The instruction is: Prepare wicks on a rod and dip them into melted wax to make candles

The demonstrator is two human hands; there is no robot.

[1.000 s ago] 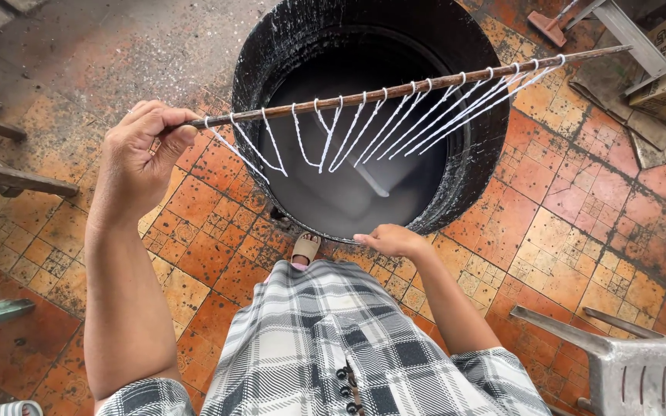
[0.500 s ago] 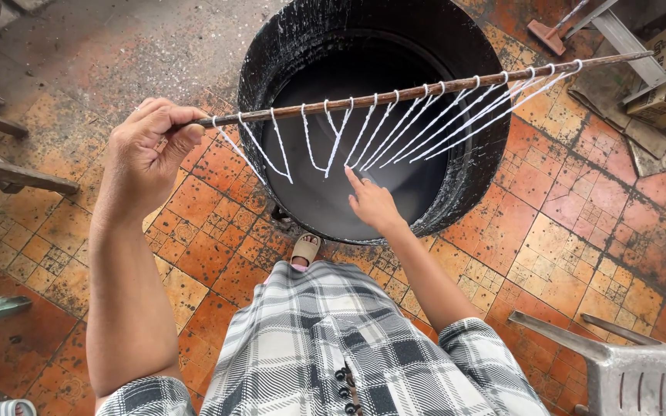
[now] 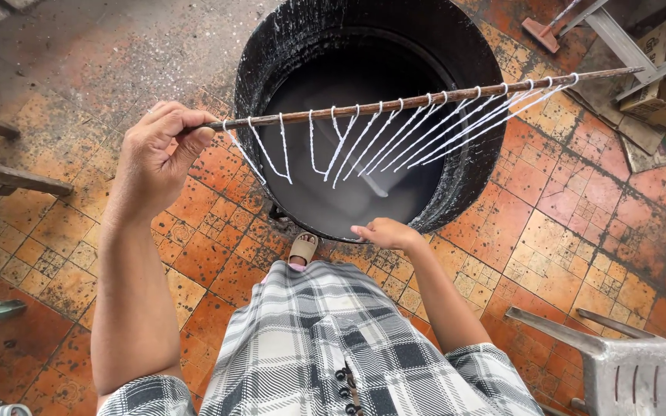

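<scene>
The left hand [image 3: 156, 150] is in the left half of the frame, and its fingers [image 3: 186, 137] are closed around the near end of a long thin wooden stick [image 3: 425, 98]. The stick goes from this hand across the middle of the frame to the upper right, above the opening of a big black drum [image 3: 472, 131]. Many white coated strings [image 3: 395, 131] hang from the stick in a row, side by side, and they slope down to the left over the dark liquid [image 3: 348, 200] inside the drum. The right hand [image 3: 385, 233] is at the near rim of the drum, just below the centre of the frame; its fingers are bent and hold nothing, and I cannot tell if they touch the rim. A sandal [image 3: 303, 248] shows on the orange tiled floor [image 3: 580, 231] just beside the drum, to the left of the right hand. At the bottom is a checked grey and white garment [image 3: 333, 347]. A grey plastic chair [image 3: 626, 370] stands in the lower right corner.
</scene>
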